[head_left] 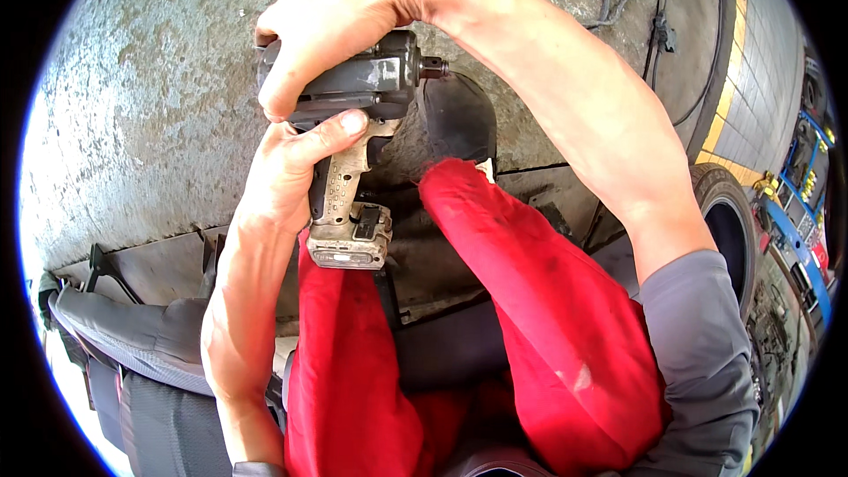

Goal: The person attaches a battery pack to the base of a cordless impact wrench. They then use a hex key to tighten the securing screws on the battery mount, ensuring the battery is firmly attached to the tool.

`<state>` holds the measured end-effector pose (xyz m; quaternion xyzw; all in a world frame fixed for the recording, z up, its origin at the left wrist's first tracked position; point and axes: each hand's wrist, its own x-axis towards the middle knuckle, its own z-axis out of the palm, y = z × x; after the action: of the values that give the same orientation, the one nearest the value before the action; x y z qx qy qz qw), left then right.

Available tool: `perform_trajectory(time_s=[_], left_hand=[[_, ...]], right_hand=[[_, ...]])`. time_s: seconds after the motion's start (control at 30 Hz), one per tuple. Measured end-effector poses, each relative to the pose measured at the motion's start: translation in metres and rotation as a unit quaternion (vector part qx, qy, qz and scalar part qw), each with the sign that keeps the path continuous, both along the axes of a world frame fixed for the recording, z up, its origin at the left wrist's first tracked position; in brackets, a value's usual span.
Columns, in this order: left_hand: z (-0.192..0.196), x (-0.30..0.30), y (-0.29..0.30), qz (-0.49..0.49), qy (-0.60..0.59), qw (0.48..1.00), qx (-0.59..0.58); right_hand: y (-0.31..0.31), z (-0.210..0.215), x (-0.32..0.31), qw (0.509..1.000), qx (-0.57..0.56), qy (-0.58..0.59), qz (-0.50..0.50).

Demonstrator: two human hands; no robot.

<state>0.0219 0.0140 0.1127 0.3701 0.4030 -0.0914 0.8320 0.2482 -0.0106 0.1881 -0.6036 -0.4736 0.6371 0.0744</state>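
Note:
A cordless impact wrench [375, 75] is held up between both my hands, above my knees. Its dark body lies sideways, with the bare square drive [432, 68] pointing right. From the body a dirty pale handle [340, 181] runs down to the battery [349, 247]. My left hand [296, 159] grips the tool from the left where handle meets body, its thumb lying across the top of the handle. Reaching over from above, my right hand [327, 44] wraps the body's rear end. The fingers of both hands are partly hidden behind the tool.
My red trouser legs [565, 318] and a dark shoe [461, 119] are below and beyond the tool. A worn concrete floor [150, 132] spreads ahead. Black car seats [168, 389] stand at lower left, a tyre [729, 221] at right. Cables [658, 31] lie at upper right.

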Motion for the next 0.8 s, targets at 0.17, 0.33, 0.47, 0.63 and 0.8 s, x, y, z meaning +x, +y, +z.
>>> perform_trajectory(time_s=[0.17,0.33,0.47,0.63,0.8], left_hand=[[-0.002,-0.011,0.002,0.031,0.017,0.999,-0.017],[-0.005,-0.029,0.013,0.08,0.01,0.994,-0.077],[-0.01,-0.042,0.018,0.141,-0.021,0.984,-0.103],[-0.016,-0.055,0.025,0.207,-0.064,0.967,-0.133],[-0.017,-0.064,0.032,0.163,-0.054,0.985,-0.011]], right_hand=[[0.0,-0.038,0.005,0.99,0.117,0.016,-0.078],[-0.012,-0.095,0.029,0.891,0.193,0.144,-0.386],[-0.041,-0.116,0.053,0.822,0.192,0.097,-0.528],[-0.078,-0.137,0.055,0.78,0.232,-0.01,-0.581],[-0.096,-0.151,0.039,0.764,0.176,0.062,-0.617]])
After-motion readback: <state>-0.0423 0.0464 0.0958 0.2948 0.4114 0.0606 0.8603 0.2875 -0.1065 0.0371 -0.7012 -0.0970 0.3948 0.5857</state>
